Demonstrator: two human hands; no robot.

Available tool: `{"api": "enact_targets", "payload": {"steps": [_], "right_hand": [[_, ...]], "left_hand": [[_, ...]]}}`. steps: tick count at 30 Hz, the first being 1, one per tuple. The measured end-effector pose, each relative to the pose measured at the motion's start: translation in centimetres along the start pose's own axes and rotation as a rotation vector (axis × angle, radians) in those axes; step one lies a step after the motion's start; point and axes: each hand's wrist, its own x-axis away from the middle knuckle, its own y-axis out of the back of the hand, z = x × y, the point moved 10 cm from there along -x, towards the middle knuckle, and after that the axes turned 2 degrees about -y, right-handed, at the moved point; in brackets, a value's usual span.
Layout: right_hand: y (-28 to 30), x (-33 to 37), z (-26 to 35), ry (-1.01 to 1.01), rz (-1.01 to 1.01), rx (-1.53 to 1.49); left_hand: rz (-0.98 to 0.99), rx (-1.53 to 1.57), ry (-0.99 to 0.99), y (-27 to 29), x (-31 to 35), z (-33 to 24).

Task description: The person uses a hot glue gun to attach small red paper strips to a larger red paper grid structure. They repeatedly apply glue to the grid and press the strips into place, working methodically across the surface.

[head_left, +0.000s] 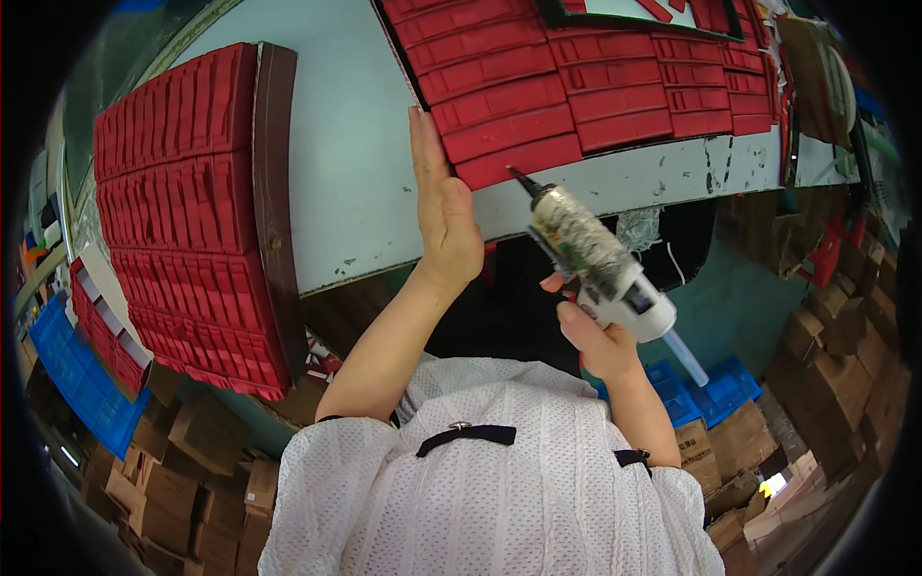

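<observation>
Chipped pale table (pixel 336 182), cardboard boxes (pixel 171 494), hand-held glue gun (pixel 600 264)

At the front edge of the pale tabletop (pixel 346 173), toward its right, we see crumpled clear plastic (pixel 639 228), with a thin white strip (pixel 675 265) just beside it. Off the right front corner we find a red object (pixel 828 255) we cannot identify and, lower, a heap of brown cartons (pixel 821 370). Blue crates (pixel 727 386) show near the teal floor (pixel 749 288). Beyond the tabletop's left side we see a blue bin (pixel 86 384) near more cardboard boxes (pixel 213 437).
</observation>
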Motion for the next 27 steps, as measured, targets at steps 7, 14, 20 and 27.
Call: {"api": "enact_targets", "payload": {"steps": [7,14,20,27], "right_hand": [[-1.7,0.0,4.4,0.444,-0.047,0.763],[-1.4,0.5,4.4,0.47,-0.065,0.808],[0.8,-0.6,0.8,-0.05,0.147,-0.318],[6.2,-3.1,3.8,0.122,-0.117,-0.12]], "left_hand": [[-0.006,-0.011,0.004,0.2,0.0,0.0],[-0.024,0.018,0.01,0.1,0.3,0.4],[-0.21,0.107,0.058,1.3,1.9,0.5],[0.308,-0.234,-0.447,-4.7,5.1,-6.4]]}}
